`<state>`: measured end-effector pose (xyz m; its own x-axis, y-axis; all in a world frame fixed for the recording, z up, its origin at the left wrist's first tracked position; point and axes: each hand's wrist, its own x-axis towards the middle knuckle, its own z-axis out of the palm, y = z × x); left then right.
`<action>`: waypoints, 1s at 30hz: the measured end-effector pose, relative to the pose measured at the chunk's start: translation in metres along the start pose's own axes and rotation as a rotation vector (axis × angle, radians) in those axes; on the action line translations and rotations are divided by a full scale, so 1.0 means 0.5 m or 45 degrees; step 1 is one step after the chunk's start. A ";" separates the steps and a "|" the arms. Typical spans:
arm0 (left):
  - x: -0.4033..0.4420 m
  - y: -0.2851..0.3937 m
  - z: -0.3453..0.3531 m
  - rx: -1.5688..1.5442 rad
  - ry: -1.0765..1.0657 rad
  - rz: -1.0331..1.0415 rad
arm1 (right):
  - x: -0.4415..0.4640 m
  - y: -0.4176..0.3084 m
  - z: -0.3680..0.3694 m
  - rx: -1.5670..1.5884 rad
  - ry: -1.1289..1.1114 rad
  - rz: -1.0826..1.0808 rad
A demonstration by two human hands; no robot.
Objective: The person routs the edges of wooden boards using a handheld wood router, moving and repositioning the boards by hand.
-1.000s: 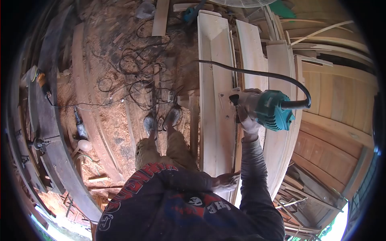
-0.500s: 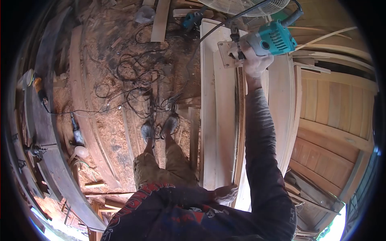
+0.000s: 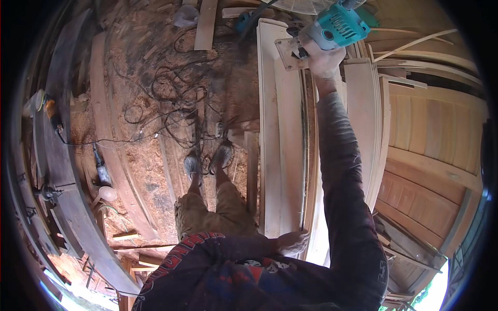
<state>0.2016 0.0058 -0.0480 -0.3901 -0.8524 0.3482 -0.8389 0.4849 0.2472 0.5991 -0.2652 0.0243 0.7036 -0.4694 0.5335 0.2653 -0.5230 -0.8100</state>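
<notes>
My right hand (image 3: 322, 58) is closed round the body of a teal power router (image 3: 342, 26), its arm stretched far forward. The router's clear square base (image 3: 290, 54) lies over the far end of a long pale board (image 3: 290, 150). Lower down, my left hand (image 3: 293, 242) is on the near part of this board, its fingers curled at the right edge. The underside of the left hand is hidden.
More boards (image 3: 361, 103) lie to the right, beside a panelled wooden piece (image 3: 430, 135). A fan guard (image 3: 298, 5) stands at the top. Tangled cables (image 3: 174, 85) and shavings cover the floor near my feet. A yellow-black grinder (image 3: 52, 113) rests on dark beams (image 3: 72, 202) at left.
My right hand has carried the router forward along the board to its far end, then slightly left. The cable has swung upward. My left hand has stayed near the same place.
</notes>
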 end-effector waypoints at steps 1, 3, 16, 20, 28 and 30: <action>0.001 -0.004 -0.001 0.004 0.006 0.009 | -0.011 -0.009 -0.008 0.053 0.005 0.030; 0.001 -0.008 -0.003 -0.102 0.037 0.049 | -0.050 -0.003 -0.038 0.018 0.032 0.005; 0.025 0.043 0.113 0.431 0.164 0.014 | -0.405 -0.210 -0.190 -0.344 -0.113 0.165; 0.020 0.012 0.052 -0.023 0.156 -0.029 | -0.538 -0.277 -0.250 -0.417 -0.212 0.326; 0.005 -0.001 0.021 -0.368 -0.064 -0.009 | -0.601 -0.299 -0.273 -0.536 -0.172 0.288; 0.021 0.034 0.080 -0.040 -0.084 0.074 | -0.558 -0.244 -0.250 -0.564 -0.170 0.150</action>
<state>0.1679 -0.0027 -0.0762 -0.4624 -0.8334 0.3028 -0.8025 0.5386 0.2568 0.2880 -0.1594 0.0046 0.7981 -0.4635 0.3848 -0.1076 -0.7381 -0.6660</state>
